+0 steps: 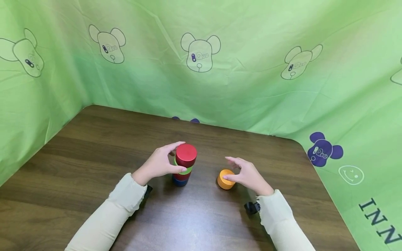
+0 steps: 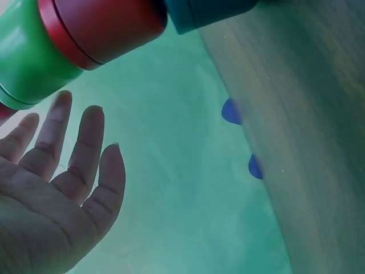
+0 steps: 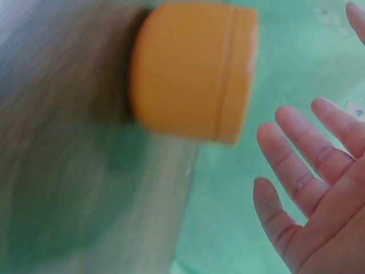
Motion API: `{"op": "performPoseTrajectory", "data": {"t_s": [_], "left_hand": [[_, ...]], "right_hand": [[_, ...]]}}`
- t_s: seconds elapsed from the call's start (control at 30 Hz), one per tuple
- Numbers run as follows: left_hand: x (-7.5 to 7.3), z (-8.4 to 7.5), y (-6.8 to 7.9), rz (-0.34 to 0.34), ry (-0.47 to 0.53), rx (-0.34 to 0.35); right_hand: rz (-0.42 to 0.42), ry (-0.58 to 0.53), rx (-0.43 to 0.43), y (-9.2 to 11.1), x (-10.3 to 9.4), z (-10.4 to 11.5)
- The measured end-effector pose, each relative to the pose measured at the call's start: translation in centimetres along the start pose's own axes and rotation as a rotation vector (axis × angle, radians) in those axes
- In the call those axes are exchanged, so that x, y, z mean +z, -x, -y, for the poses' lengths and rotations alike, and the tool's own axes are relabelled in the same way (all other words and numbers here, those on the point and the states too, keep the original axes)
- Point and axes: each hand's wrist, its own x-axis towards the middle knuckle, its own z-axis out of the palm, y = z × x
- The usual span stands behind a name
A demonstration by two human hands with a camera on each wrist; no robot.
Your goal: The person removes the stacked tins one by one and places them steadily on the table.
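Note:
A column of small round canisters stands on the table, with a blue one [image 1: 180, 181] lowest, a dark red one [image 1: 181, 176] over it, then a green one [image 1: 188, 170] and a bright red one [image 1: 186, 154] on top. My left hand [image 1: 159, 162] reaches around the upper part from the left, its thumb in front of the green canister and its fingers spread behind. In the left wrist view those fingers [image 2: 86, 145] are extended beside the column. An orange canister [image 1: 226, 180] stands apart to the right. My right hand [image 1: 249, 176] hovers at it, thumb overlapping its top, fingers loosely spread.
The dark wooden table [image 1: 103, 150] carries everything. Green printed cloth [image 1: 238, 101] hangs along its back and sides. A black wrist device [image 1: 252, 208] sits at the right cuff, and another dark piece [image 1: 147, 191] shows under the left cuff.

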Motion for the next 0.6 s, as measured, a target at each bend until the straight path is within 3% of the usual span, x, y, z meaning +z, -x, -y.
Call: {"op": "performPoseTrajectory", "data": {"t_s": [0.37,0.6], "left_hand": [[-0.3,0.7,0.2,0.016,-0.085,-0.042],[-0.3,0.7,0.1,0.02,-0.035,-0.047]], "right_hand": [[0.033,-0.055,-0.049,-2.1,0.1,3.7],[0.092,-0.092,-0.091,-3.8,0.4,6.2]]}}
